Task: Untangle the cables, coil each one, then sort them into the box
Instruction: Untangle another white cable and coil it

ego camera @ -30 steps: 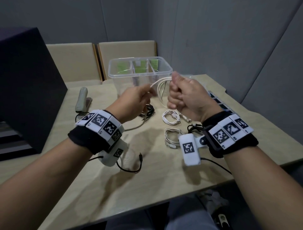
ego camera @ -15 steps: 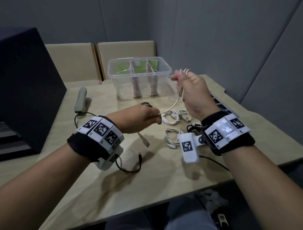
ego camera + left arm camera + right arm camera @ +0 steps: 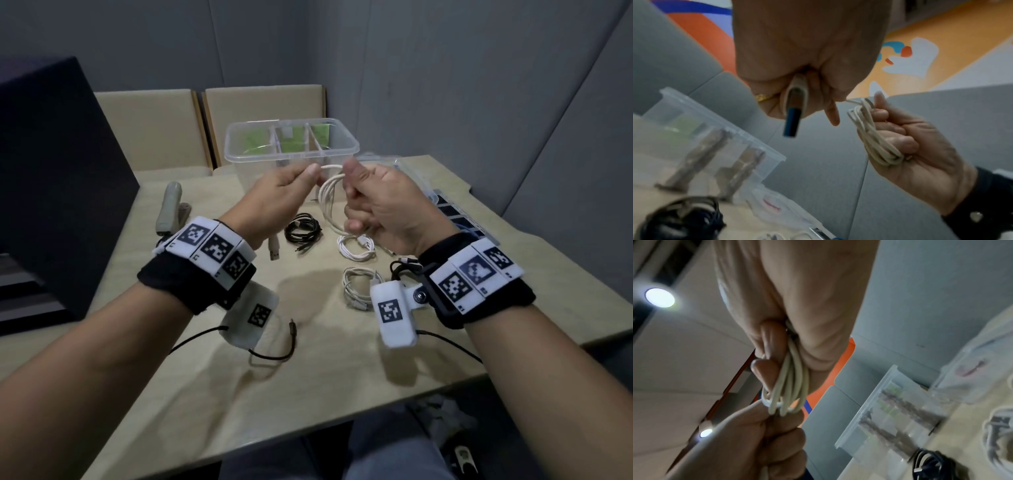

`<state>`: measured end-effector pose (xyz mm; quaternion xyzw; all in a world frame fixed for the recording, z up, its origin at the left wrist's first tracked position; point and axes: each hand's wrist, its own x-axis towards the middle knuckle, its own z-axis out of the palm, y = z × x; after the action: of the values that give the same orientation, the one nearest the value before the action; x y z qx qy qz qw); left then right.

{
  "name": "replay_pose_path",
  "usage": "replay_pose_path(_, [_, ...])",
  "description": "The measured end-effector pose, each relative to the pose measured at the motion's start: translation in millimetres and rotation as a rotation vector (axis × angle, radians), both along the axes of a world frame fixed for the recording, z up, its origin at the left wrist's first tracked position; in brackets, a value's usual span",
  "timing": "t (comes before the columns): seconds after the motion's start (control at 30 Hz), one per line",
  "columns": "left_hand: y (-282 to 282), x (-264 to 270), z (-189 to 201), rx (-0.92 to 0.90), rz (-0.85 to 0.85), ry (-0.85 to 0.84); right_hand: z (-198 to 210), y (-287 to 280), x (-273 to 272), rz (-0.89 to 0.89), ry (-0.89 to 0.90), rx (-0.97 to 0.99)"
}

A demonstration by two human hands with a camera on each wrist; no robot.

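Mid-coil on one white cable, held up at center frame in the head view: right hand has its fingers curled round a bunch of finished loops, left hand pinches the free run of the same cable just left of the loops, with the USB plug poking out under its palm in the left wrist view. So both hands are closed on that cable, short tail left to wrap, I'd judge. Already coiled and lying on the table: a black coil below the left hand, a white coil under the right hand, another white coil lower, near the right wrist. A black cable at lower center lies loose (could be wrist-rig wiring, can't tell). The clear box at upper center, just behind the hands, has three compartments; no cable visible in them, only green patches. Sorting not started, as far as shown. Left: finish this coil, then put every coil in the box.
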<state>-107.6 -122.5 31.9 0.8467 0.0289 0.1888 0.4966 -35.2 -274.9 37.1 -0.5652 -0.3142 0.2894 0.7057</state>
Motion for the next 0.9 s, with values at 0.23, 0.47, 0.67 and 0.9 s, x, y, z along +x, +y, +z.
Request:
replay_pose_path(0.23, [-13.5,-1.3,-7.2,-0.151,-0.160,0.045,-5.4,-1.7,9.0,-0.115,0.067,0.069])
replay_pose_path(0.47, [-16.5,2.9,-7.3,-0.306,-0.131,0.093,-14.9,-11.8,21.2,-0.139,-0.244,-0.060])
replay_pose_path(0.67, [-16.8,5.1,-5.0,-0.270,-0.031,0.095,-12.7,-15.7,18.7,-0.014,-0.323,-0.190])
replay_pose_path(0.9, [-22.7,7.7,4.3,-0.331,-0.061,0.088,-17.1,-12.8,21.4,-0.139,-0.207,-0.087])
